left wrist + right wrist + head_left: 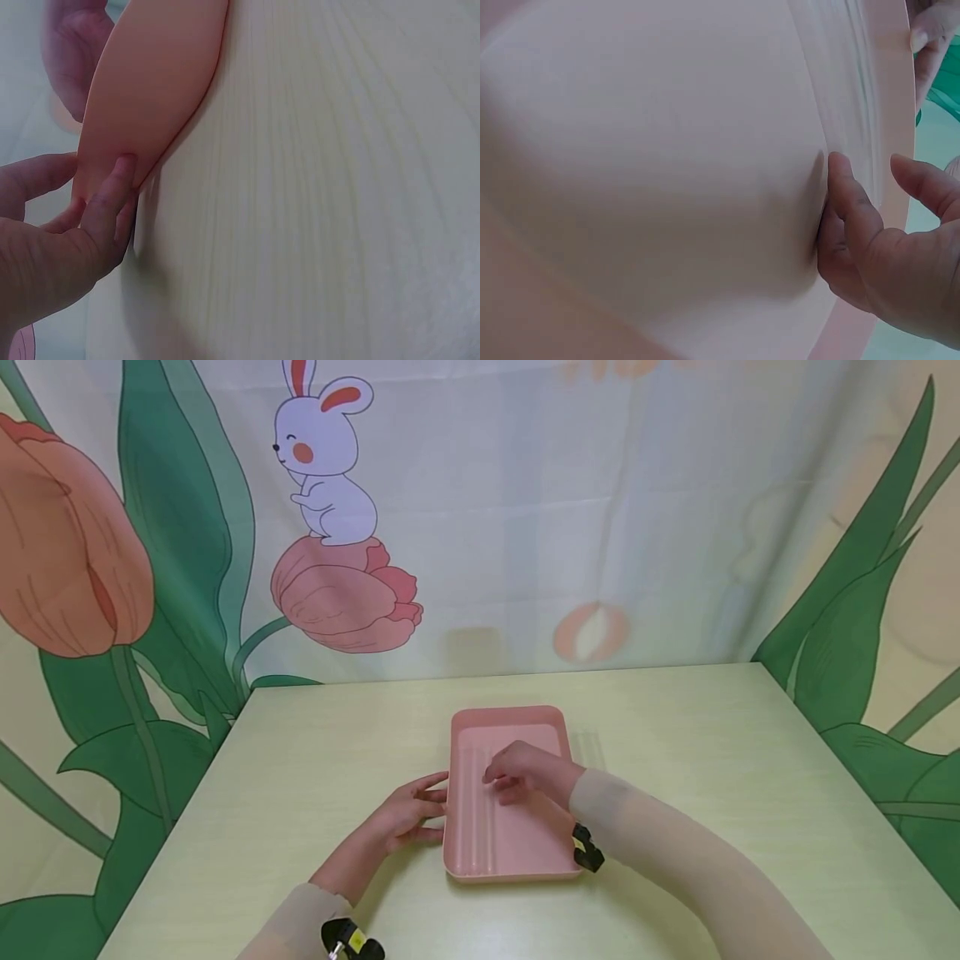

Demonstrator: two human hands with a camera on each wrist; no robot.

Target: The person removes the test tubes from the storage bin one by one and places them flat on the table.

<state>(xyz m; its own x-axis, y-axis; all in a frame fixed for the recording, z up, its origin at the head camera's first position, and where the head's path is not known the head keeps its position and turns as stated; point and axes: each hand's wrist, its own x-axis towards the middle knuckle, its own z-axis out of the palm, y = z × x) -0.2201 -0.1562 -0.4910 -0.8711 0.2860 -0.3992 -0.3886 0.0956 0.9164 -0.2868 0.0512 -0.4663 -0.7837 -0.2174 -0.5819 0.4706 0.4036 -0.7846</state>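
A pink rectangular tray [532, 835] lies lengthwise on the table, with several long clear tubes [477, 835] side by side along its left part. Against the tray's outer left wall, the spread fingers of my left hand [408, 816] rest, as the left wrist view also shows. My right hand [534, 770] is inside the tray above the tubes. In the right wrist view its fingertips [840, 166] touch the edge of the clear tubes [847, 82], while the thumb stands apart from them. The tubes' exact kind is unclear.
More clear, tube-like pieces [590, 747] lie faintly visible on the pale wooden table [712, 760], just right of the tray. Behind the table hangs a curtain [480, 527] printed with tulips and a rabbit. Both forearms carry small black wrist cameras.
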